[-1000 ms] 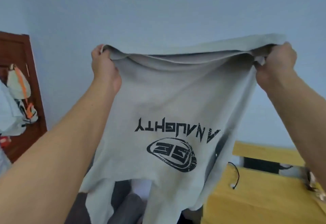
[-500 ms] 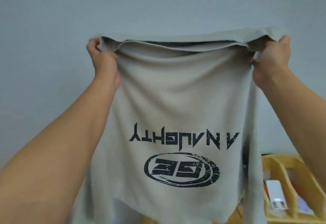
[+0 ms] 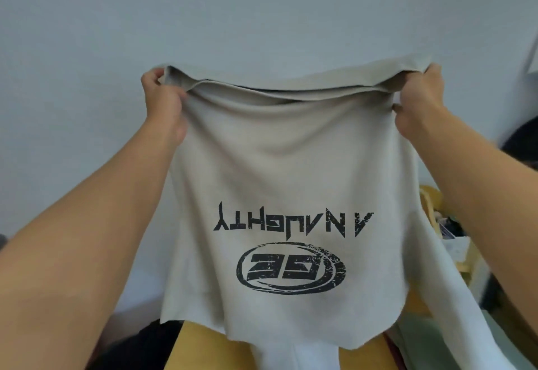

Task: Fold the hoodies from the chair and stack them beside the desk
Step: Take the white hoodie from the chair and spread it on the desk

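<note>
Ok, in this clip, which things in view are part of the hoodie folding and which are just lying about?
Part of the job:
grey hoodie, printed side to the camera, held up upside down
left hand, gripping one top corner
right hand, gripping the other top corner

Just lying about:
yellow wooden furniture below the hoodie
clutter on it at right, too blurred to name

hoodie (image 3: 291,171) lower part cut off by bottom edge, desk (image 3: 203,346) mostly hidden behind it
</note>
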Motion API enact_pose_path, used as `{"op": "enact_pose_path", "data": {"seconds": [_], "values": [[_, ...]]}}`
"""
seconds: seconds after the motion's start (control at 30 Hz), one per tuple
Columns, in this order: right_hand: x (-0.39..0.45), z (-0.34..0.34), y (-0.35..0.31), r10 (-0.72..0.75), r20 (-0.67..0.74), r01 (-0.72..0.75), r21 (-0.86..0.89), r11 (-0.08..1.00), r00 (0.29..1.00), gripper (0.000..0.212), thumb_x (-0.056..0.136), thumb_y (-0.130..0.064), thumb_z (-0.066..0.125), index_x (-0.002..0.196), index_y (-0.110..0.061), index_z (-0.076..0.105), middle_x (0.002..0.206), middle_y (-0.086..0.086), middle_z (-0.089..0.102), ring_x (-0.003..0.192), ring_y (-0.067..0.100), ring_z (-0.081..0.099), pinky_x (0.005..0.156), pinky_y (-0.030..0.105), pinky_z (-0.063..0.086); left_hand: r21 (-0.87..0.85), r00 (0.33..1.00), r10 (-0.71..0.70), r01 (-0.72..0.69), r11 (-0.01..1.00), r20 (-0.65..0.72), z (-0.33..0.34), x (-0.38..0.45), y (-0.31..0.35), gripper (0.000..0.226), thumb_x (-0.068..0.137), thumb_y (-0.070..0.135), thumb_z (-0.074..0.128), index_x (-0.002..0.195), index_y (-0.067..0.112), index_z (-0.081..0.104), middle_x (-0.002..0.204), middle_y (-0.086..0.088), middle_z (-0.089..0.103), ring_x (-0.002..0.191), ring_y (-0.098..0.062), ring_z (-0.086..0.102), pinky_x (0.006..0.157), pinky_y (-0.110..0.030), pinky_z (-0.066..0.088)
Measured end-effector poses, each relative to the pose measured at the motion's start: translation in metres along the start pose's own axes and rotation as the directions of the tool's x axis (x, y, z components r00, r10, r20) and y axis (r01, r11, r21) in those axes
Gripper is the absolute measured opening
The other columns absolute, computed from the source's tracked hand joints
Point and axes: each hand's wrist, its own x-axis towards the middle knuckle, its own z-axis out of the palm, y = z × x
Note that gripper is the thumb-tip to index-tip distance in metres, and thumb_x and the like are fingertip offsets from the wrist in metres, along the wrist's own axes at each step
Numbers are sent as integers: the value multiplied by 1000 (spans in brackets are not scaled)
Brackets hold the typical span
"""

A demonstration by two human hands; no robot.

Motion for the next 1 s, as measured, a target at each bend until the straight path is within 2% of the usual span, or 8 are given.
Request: {"op": "enact_pose_path", "data": {"seconds": [0.27, 0.47, 0.57, 0.63, 0.7, 0.77, 0.87, 1.0], "values": [[30, -3, 32, 38, 26, -41, 131, 991, 999, 27, 93, -6, 33, 105, -21, 52, 113, -4, 59, 102, 17, 56, 98, 52, 52, -187, 999, -39, 46, 981, 37, 27, 5, -30, 63, 67, -15, 33, 115, 22, 50, 110, -5, 58, 93, -22, 55, 65, -26, 41], [-46, -67, 100, 78, 9, -78, 246, 966, 997, 37, 89, -4, 36, 112, -21, 60, 116, 2, 68, 96, 21, 62, 83, 34, 59, -415, 991, -126, 136, 899, 54, -46, -80, -67, 27, 57, 13, 56, 84, 18, 54, 94, -8, 63, 89, -27, 63, 76, -36, 44], [-124, -130, 173, 217, -42, -212, 108, 971, 975, 34, 87, 8, 47, 112, -8, 64, 94, -34, 67, 85, -10, 63, 81, 9, 52, -381, 950, -297, 242, 892, -94, -116, -162, -115, 13, 66, 24, 58, 78, 19, 56, 101, -6, 69, 98, -29, 70, 83, -37, 53], [-187, -179, 238, 372, -95, -382, -136, 914, 923, 22, 89, 9, 55, 105, -3, 64, 85, -48, 54, 75, -22, 53, 70, 0, 43, -272, 851, -455, 388, 881, -260, -165, -225, -158, 4, 79, 18, 58, 77, 22, 57, 103, -2, 70, 102, -27, 69, 80, -35, 54], [-253, -228, 303, 493, -238, -539, -205, 817, 837, 30, 94, 5, 49, 94, -21, 65, 92, -23, 66, 80, -4, 59, 75, 20, 49, -76, 727, -550, 574, 815, -412, -208, -288, -205, 13, 93, 15, 59, 82, 22, 59, 99, -1, 67, 101, -25, 64, 74, -36, 53], [-303, -268, 358, 691, -290, -749, -280, 601, 662, 33, 98, 4, 40, 95, -19, 63, 104, 10, 66, 86, 19, 61, 75, 36, 51, 47, 572, -646, 766, 641, -505, -246, -352, -251, 10, 100, 11, 59, 91, 16, 60, 100, -7, 63, 99, -27, 60, 72, -36, 51], [-348, -319, 403, 893, -281, -897, -373, 236, 351, 24, 97, 10, 42, 97, -7, 60, 78, 10, 62, 64, 19, 59, 62, 31, 45, 35, 251, -802, 960, 277, -543, -301, -428, -308, 18, 98, -9, 52, 110, 3, 58, 121, -26, 62, 92, -33, 63, 64, -40, 56], [-354, -337, 429, 875, -350, -854, -506, 123, 333, 11, 92, 1, 51, 90, -4, 60, 74, 11, 49, 60, 22, 42, 62, 34, 38, 193, 230, -745, 971, 138, -626, -327, -456, -331, 25, 98, -10, 45, 113, 5, 59, 129, -20, 56, 108, -39, 59, 78, -46, 59]]}}
